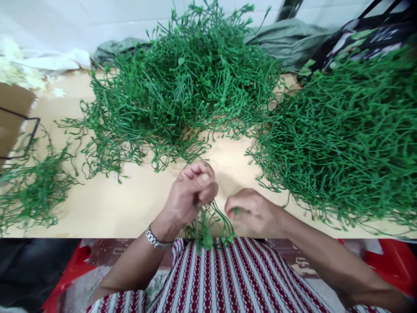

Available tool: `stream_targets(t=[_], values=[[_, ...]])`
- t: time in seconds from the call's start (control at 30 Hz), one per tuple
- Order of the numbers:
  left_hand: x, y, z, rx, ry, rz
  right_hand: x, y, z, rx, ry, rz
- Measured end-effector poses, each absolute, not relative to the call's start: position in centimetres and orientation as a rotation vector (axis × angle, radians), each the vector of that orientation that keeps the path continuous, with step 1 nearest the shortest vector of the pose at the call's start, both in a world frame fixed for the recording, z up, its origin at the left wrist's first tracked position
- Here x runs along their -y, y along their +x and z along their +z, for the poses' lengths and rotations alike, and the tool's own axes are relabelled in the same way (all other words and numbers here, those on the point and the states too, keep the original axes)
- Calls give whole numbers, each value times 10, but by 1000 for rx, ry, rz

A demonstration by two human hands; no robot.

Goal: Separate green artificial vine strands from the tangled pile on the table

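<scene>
My left hand (193,187) is closed above the table's near edge, thumb pressed against the curled fingers. From beneath it hangs a small bunch of green artificial stems (208,226), their tips dangling in front of the striped shirt. To the right of that bunch, my right hand (254,211) is curled shut and slightly blurred. A bit of green shows between its fingers, apparently a stem, though most of it is hidden. The two hands are close together but apart.
A large heap of green stems (195,82) covers the table's back middle. Another dense pile (352,148) fills the right side. A smaller pile (39,187) lies at left, below a cardboard box (13,117) with a black wire frame. Pale flowers (29,74) lie at the back left.
</scene>
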State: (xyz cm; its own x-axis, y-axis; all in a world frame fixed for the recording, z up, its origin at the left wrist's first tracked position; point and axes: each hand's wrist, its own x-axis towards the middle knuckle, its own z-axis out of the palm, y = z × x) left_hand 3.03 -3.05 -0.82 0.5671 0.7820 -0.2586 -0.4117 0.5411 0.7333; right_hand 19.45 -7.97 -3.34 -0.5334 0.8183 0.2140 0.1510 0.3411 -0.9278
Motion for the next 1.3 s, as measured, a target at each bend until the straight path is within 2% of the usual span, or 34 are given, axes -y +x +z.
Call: stream_targets(t=[0.13, 0.3, 0.4, 0.57, 0.73, 0.93, 1.07, 1.13, 1.3], values=[[28, 37, -7, -664, 851, 830, 75, 201, -29, 1614, -1285, 1166], [27, 54, -13, -728, 873, 880, 79, 194, -30, 1784, -1616, 1063], [24, 55, -15, -686, 947, 835, 81, 196, -35, 1844, -1532, 1009], [14, 37, -22, -601, 1223, 681, 79, 214, -37, 1718, -1270, 1122], [16, 26, -24, -653, 1411, 445, 77, 220, -38, 1661, -1269, 1090], [17, 21, -15, -818, 1423, 568, 80, 235, -47, 1552, -1452, 989], [16, 18, -16, -916, 1391, 570, 93, 248, -38, 1317, -1536, 626], [16, 19, -19, -923, 1361, 591, 97, 240, -29, 1412, -1484, 520], [22, 26, -23, -880, 1277, 693, 89, 199, -20, 1741, -1445, 687]])
